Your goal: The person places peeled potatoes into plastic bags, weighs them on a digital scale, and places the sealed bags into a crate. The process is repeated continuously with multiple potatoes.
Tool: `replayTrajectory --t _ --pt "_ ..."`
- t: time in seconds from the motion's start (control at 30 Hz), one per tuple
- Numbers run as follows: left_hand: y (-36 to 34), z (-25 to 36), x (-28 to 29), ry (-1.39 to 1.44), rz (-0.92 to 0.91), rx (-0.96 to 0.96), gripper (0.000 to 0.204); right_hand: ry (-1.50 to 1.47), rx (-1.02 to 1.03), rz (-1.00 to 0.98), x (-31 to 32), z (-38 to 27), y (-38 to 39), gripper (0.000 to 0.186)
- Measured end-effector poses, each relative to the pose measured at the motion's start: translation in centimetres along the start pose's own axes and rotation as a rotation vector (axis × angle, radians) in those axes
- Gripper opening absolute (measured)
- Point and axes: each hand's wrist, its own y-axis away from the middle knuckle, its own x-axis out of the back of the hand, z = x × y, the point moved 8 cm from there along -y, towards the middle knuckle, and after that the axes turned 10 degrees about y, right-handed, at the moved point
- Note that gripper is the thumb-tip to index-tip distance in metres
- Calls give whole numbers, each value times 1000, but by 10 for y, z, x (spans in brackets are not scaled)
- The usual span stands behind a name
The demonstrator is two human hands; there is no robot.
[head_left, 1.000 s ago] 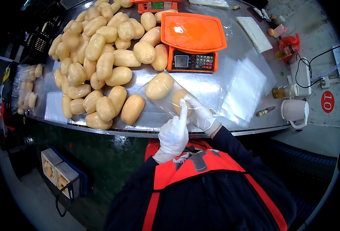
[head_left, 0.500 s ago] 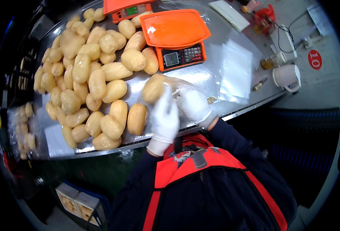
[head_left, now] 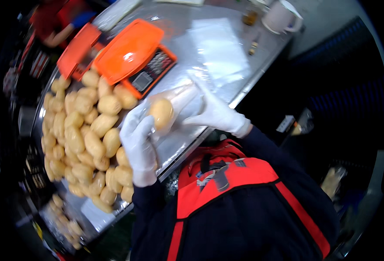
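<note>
Both my hands wear white gloves and hold a clear plastic bag lifted above the steel table. A peeled yellowish potato sits inside the bag. My left hand grips the bag's lower end by the potato. My right hand grips its other end. A big heap of potatoes lies on the table to the left of my hands. An orange scale stands just beyond the bag.
A second orange scale stands behind the first, with another person's arm near it. Flat clear bags lie on the table's right part. A white mug and small bottles stand at the far right edge.
The view has swung and tilted sharply. The bag with a potato has come up off the table, and both my hands now hold it in the air.
</note>
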Motion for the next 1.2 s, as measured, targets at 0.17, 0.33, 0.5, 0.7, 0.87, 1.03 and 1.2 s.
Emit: replayTrajectory --t 0.17,0.33,0.5,0.7,0.87,1.03,1.2 --pt "24 -18 -81 -328 -288 198 35 -59 -158 -192 28 -9 32 65" --pt "44 -68 -184 -289 -576 134 42 224 -169 317 124 28 107 18" --pt "93 -94 -309 -129 -733 221 58 185 -284 716 246 28 247 12" --pt "116 -160 -359 -347 -806 430 42 314 -650 1147 349 59 422 15" --pt "133 -224 -340 -410 -830 595 41 584 -993 828 359 197 492 27" --pt "142 -224 -327 -880 -1057 109 41 -141 -937 878 302 333 513 26" --pt "140 -218 -287 -970 -972 173 41 -250 -1120 996 298 355 501 43"
